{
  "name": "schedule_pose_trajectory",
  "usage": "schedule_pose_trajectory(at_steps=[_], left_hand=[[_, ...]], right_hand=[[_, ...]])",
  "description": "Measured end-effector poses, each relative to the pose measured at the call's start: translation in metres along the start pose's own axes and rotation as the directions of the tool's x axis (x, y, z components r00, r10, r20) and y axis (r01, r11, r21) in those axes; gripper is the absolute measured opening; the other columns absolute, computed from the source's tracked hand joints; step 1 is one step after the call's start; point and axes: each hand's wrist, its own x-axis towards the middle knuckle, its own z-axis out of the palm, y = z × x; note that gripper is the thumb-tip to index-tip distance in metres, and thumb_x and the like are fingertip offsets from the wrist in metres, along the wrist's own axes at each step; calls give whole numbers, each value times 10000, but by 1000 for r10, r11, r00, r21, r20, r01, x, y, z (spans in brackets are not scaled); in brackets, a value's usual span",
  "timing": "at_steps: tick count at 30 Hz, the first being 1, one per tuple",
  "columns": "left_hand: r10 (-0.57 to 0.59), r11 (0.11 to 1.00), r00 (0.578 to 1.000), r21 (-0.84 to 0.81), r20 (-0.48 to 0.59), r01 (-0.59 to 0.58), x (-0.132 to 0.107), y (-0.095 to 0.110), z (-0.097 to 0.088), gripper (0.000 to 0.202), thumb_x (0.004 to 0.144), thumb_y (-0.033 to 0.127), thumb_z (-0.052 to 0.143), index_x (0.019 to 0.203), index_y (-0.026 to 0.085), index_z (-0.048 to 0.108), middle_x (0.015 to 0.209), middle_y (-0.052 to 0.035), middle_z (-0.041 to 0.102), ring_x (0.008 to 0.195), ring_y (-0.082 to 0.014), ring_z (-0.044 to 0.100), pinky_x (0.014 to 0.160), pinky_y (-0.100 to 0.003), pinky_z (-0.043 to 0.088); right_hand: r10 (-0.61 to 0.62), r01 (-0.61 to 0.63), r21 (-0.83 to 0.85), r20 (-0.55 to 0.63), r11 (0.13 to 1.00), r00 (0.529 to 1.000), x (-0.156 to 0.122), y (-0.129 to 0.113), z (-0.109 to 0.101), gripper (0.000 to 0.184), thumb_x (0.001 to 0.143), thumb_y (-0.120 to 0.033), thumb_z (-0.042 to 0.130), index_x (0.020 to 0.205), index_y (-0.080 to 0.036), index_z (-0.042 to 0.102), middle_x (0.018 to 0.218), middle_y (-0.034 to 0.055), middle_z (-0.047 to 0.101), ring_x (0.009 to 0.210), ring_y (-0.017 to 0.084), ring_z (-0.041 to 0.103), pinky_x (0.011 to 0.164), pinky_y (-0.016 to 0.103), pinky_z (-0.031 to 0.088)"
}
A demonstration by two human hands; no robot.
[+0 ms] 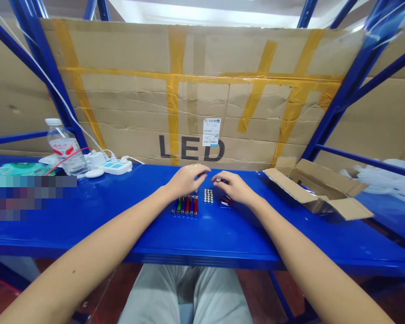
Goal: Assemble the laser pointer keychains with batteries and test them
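My right hand [235, 185] holds a small round silvery piece [218, 179], like a button cell, between thumb and fingers. Just left of it, my left hand [188, 178] hovers with thumb and fingers apart, and nothing shows in them. Beneath the left hand lies a row of several slim metal tubes [187, 207], like penlights, in red, green, blue and grey; the hand partly hides their far ends. Between the hands, several silvery round pieces [208, 196] stand in a neat block. A small dark, red and blue bundle [226, 202] lies under the right hand, partly covered.
An open cardboard box [319, 186] stands on the blue table [222, 243] at right. On the left are a plastic bottle [65, 150], a white power strip [116, 166] with cables and a green packet [22, 170]. A large cardboard sheet [138, 103] closes off the back.
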Motion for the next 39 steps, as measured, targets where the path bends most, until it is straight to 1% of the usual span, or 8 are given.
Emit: schedule_pose_trajectory(at_steps=[8,16,22,24,26,31,34,39], left_hand=[[-231,969,913,162,337,186,-15,-47,-5,312,887,294,509,1117,190,693,1131,-83,695,1017,-212,630,889,-301,458],[-280,957,870,186,406,221,-8,-44,8,194,845,260,558,911,193,727,984,-74,724,893,-201,648,780,-272,464],[-417,906,773,145,478,398,-5,-46,3,118,801,272,617,789,170,674,802,-53,716,716,-173,635,633,-257,443],[-405,912,784,152,470,380,-7,-45,-1,143,815,286,595,797,175,685,804,-54,717,722,-183,636,665,-276,449],[-364,931,842,145,399,334,-7,-41,-4,153,837,271,565,836,190,695,855,-51,726,770,-191,643,712,-288,456],[-162,987,984,33,81,159,-2,-11,-6,197,913,277,516,973,186,680,927,-50,732,833,-173,652,766,-290,474],[10,1000,1000,24,-18,-10,0,7,1,204,939,255,494,1007,181,671,977,-54,729,876,-168,666,791,-290,490],[177,982,984,65,-15,-175,-2,13,12,223,948,224,479,1063,181,665,994,-59,729,906,-174,682,794,-290,515]], right_hand=[[73,-71,113,-12,991,997,-2,-2,-3,226,845,-149,566,995,-220,720,1072,63,708,986,198,648,916,359,473],[146,-140,211,-12,967,989,-2,0,-1,116,801,-179,571,914,-204,564,977,47,717,938,189,659,838,348,496],[157,-154,258,6,954,988,-2,3,1,96,783,-190,565,853,-207,503,961,51,701,924,184,650,808,331,493],[153,-152,248,15,957,988,-2,2,1,87,776,-180,558,856,-203,534,950,44,696,913,183,643,803,324,490],[154,-156,220,25,963,988,-1,0,0,78,780,-184,554,855,-198,566,922,35,689,866,177,637,787,317,488],[150,-156,167,49,974,988,-1,-2,1,89,821,-241,557,860,-183,611,855,20,666,720,155,615,729,305,479],[134,-144,167,73,975,988,-2,-4,2,104,833,-264,558,849,-178,615,791,12,649,714,161,611,699,295,474],[111,-129,214,95,968,989,-2,-10,2,116,827,-269,572,851,-172,630,812,24,666,728,171,613,701,302,480]])
